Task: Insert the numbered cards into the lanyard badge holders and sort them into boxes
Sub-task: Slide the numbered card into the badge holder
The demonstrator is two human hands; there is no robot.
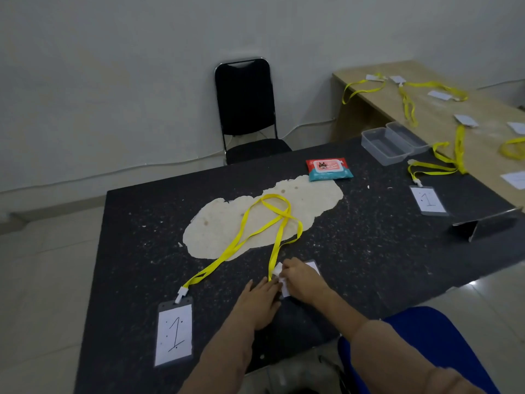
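Position: card (285,290) and badge holder (314,267) sit at the near middle of the table (369,251), mostly covered by the hands. Left hand (257,305) lies flat, fingers straight, pressing down beside the lanyard (274,251) end. Right hand (302,280) is curled, apparently pinching the card. Judgement: card is light, floppy paper that buckles if pushed, so grip near its leading edge; badge holder is thin, slick plastic, so pin it flat.

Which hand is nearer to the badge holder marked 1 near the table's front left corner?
Left. The left hand lies just right of that badge holder; the right hand is further right, beyond it, pinching a white clip.
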